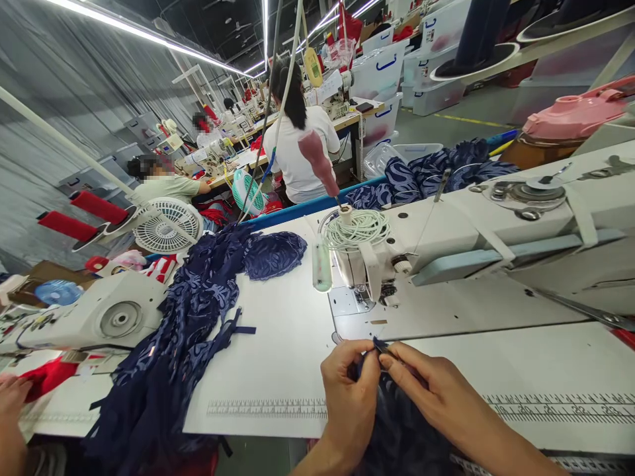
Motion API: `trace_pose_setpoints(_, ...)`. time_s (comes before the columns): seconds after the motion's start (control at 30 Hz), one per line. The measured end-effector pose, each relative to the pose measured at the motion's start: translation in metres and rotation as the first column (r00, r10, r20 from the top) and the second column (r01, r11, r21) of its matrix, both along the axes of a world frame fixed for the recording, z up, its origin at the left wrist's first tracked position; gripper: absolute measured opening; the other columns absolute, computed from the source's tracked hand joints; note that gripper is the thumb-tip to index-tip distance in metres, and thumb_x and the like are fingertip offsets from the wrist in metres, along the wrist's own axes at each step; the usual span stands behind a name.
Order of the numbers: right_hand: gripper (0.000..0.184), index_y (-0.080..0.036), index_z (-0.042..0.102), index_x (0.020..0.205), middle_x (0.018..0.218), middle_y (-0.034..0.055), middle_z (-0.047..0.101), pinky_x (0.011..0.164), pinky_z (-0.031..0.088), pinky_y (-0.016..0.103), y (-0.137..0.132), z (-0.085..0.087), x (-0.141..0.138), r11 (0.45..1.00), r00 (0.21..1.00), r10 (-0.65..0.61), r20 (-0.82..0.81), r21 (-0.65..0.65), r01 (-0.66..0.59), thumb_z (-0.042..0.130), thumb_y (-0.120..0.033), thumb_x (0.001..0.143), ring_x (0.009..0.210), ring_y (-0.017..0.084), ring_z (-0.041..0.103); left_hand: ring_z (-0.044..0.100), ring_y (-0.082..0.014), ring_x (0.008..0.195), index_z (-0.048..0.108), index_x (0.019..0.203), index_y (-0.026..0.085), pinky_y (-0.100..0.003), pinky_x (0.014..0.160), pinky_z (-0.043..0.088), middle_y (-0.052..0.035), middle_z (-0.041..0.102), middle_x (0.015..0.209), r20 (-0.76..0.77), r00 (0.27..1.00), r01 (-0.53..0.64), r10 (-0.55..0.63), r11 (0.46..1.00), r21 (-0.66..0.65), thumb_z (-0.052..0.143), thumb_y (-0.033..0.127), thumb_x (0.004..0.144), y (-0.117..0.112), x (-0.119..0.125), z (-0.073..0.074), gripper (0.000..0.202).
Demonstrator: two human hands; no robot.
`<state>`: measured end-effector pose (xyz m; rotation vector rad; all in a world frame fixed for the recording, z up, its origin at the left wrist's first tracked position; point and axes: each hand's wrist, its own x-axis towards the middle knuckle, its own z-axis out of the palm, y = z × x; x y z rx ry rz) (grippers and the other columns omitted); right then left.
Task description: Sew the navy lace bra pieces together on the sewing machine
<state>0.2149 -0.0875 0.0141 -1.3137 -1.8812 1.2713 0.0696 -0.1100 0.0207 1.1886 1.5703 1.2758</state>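
Both my hands pinch a piece of navy lace fabric (397, 430) at the near edge of the white sewing table (278, 344). My left hand (350, 390) grips its top edge with fingers closed. My right hand (426, 387) pinches the same edge just to the right, fingertips meeting the left hand's. The fabric hangs down toward my lap. The sewing machine (496, 244) stands just beyond my hands, its needle area (370, 294) a short way above them.
A heap of navy lace pieces (188, 337) lies on the table's left. More navy fabric (436, 172) is piled behind the machine. A second machine (99, 311) and small fan (166, 225) sit far left. Other workers (300, 139) sit at tables ahead. Another person's hand (10, 403) shows at the left edge.
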Motion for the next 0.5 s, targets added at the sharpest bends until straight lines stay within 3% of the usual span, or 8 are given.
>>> trace_pose_setpoints(0.2,0.036,-0.025,0.044,0.078,0.06,-0.0055,0.048,0.052,0.027,0.027,0.0008,0.0013,0.0022,0.998,0.998,0.01,0.062,0.064,-0.014,0.034,-0.051,0.101,0.053,0.013,0.036,0.048,-0.0126,0.063,0.075,0.083,0.019,-0.024,0.061,0.039,0.0002,0.062,0.068,0.007,1.0,-0.006,0.007,1.0,-0.027,0.061,0.021,0.083,0.0019,-0.0007,-0.0012,0.015)
trace_pose_setpoints(0.5,0.036,-0.024,0.04,0.074,0.056,-0.0066,0.04,0.051,0.024,0.026,0.0061,0.0,0.0031,0.996,0.998,0.005,0.055,0.086,-0.009,0.038,-0.05,0.099,0.052,0.012,0.031,0.045,-0.013,0.065,0.075,0.085,0.017,-0.025,0.062,0.038,-0.0003,0.059,0.069,0.039,0.999,0.009,-0.006,0.997,-0.071,0.063,0.026,0.084,0.0017,-0.0015,-0.0047,0.015)
